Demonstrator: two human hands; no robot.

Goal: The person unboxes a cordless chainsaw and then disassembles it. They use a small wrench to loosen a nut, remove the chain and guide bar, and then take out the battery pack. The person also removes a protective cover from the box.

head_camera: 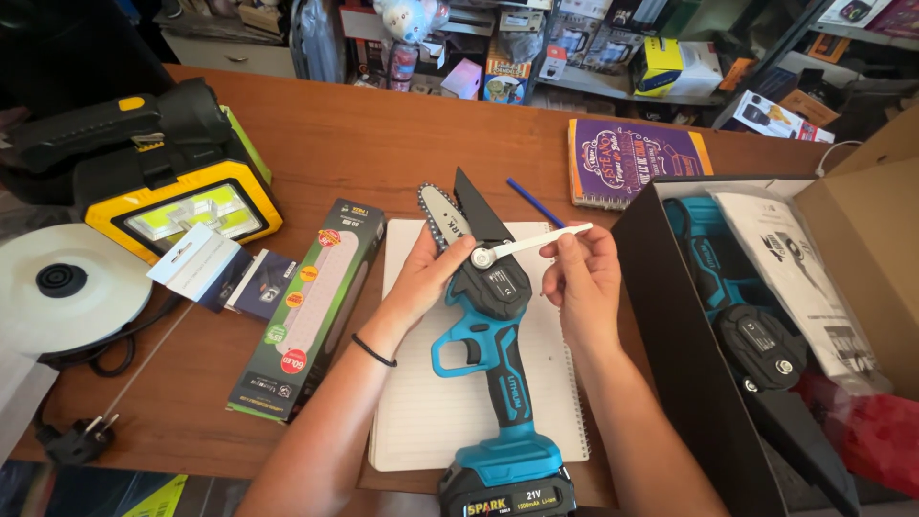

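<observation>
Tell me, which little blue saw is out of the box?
The mini chainsaw lying on the notebook, between the left hand and right hand. The other saw lies inside the cardboard box.

The scene is viewed by one head-worn camera, aimed steeply down and forward across the brown wooden worktop [383,144] — its near edge is cut off at the bottom, cluttered shelves are seen beyond its far edge — at close, arm's-length range.

A blue-and-black mini chainsaw [488,325] lies on an open notebook [421,402] near the table's [364,134] front edge — the left hand [426,273] steadies its bar, the right hand [582,278] pinches a flat wrench [531,242] set on the side nut.
</observation>
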